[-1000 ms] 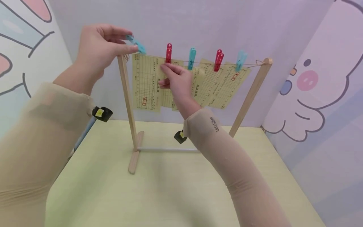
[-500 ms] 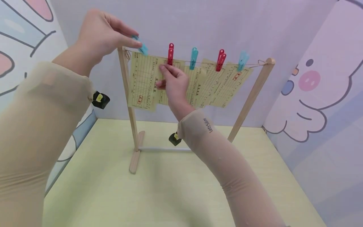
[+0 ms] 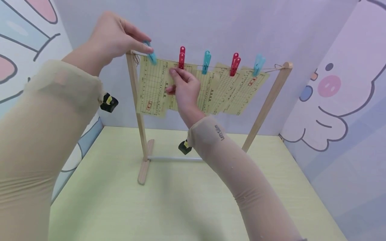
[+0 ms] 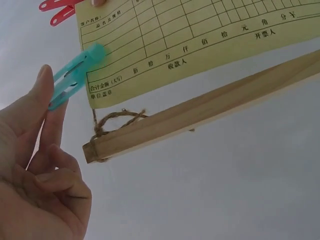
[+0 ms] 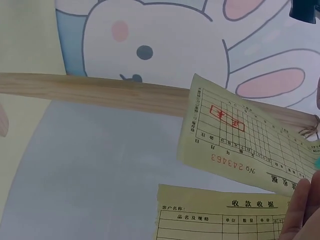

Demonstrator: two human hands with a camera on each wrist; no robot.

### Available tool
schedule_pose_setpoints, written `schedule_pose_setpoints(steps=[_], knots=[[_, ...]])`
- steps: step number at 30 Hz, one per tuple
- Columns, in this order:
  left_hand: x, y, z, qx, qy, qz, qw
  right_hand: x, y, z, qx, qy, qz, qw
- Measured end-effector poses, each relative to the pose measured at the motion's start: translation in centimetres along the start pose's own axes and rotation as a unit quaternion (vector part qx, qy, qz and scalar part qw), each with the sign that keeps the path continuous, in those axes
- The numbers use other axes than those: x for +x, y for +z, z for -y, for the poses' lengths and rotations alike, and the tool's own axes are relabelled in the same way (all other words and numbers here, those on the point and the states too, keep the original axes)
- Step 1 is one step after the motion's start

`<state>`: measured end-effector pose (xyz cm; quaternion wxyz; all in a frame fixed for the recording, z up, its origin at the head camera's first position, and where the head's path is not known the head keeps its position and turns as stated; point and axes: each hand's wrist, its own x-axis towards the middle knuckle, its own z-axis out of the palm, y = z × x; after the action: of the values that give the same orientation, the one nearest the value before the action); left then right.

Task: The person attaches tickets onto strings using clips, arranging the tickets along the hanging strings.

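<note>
Between thumb and fingers, my left hand point(image 3: 110, 40) pinches a light-blue clothespin point(image 3: 153, 59) at the top edge of the leftmost yellow receipt point(image 3: 152, 88). In the left wrist view this clothespin point(image 4: 75, 77) overlaps the sheet's edge beside the twine; whether it grips both cannot be told. My right hand point(image 3: 188, 90) pinches the same receipt near its upper right side, just below a red clothespin point(image 3: 182, 57). The right wrist view shows the receipt point(image 5: 220, 145) tilted, with a red stamp, and only fingertips of that hand at the right edge.
Twine runs between the left wooden post point(image 3: 139, 130) and the right post point(image 3: 266, 105). More receipts point(image 3: 241, 92) hang along it from a blue clothespin point(image 3: 206, 62), a red one point(image 3: 235, 64) and another blue one point(image 3: 258, 65). The rack stands on a pale-yellow table point(image 3: 181, 201), with cartoon-printed walls around.
My left hand has moved right with the blue clothespin, which has tipped more upright and lowered onto the receipt's top edge. My right hand keeps its pinch, shifted slightly left.
</note>
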<state>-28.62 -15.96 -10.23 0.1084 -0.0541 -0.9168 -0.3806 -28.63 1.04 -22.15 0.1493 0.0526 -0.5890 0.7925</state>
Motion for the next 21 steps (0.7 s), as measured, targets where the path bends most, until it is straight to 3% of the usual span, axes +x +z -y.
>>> schedule_pose_setpoints(steps=[12,21], knots=[[-0.38,0.44,0.26,0.023,0.029,0.046,0.9983,-0.17,0.08,-0.26,0.004,-0.009,0.004,0.9999],[-0.65,0.51,0.42,0.04,0.038,0.051,0.9972,-0.78,0.04,-0.69,0.011,0.003,0.016,0.9998]])
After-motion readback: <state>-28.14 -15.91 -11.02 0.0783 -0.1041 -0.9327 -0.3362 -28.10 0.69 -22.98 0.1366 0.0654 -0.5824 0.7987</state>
